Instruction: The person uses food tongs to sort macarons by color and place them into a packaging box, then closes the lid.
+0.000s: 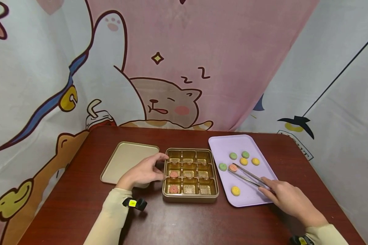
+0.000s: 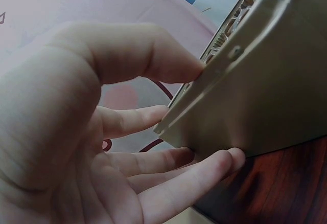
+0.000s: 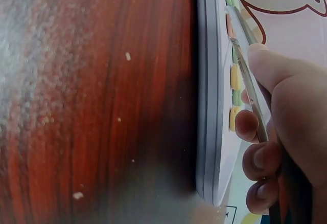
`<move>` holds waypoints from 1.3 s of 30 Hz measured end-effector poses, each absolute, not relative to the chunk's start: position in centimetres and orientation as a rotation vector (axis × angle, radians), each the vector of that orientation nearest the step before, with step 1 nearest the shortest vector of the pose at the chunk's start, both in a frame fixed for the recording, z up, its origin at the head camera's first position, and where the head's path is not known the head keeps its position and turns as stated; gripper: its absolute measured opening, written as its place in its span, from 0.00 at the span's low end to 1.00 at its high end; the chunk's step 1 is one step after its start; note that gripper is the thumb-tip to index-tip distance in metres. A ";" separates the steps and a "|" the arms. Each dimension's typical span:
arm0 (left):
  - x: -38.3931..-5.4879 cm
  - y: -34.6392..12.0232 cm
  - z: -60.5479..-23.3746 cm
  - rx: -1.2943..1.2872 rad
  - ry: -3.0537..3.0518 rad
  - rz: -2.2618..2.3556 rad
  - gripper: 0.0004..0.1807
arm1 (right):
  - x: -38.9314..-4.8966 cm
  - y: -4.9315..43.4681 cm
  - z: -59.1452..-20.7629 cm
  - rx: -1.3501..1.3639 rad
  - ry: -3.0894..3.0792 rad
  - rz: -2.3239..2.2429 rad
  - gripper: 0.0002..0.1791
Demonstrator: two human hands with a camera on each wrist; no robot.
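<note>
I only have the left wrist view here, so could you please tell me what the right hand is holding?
Observer: The right hand holds a pair of metal tongs.

Operator: Thank you; is there anything between the tips?

Observer: Yes, a round pink piece at the left part of the lilac tray; I cannot tell whether the tips are squeezing it.

Operator: And could you kindly say what the gold box contains?

Observer: The gold box has two similar pieces in its left column, one in the middle compartment and one in the nearest.
</note>
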State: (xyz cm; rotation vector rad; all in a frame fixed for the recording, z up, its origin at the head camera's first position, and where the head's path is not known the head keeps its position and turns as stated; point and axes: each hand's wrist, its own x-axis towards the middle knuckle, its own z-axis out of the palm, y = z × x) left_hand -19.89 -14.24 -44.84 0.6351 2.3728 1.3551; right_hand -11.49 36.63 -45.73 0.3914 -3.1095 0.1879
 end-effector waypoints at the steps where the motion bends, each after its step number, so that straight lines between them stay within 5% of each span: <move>1: -19.9 -14.2 -44.8 0.634 2.373 1.355 0.37 | -11.5 36.6 -45.8 0.390 -3.110 0.189 0.30; 39: -19.9 -14.3 -44.8 0.618 2.359 1.368 0.37 | -12.2 32.8 -43.0 0.582 -2.828 0.249 0.21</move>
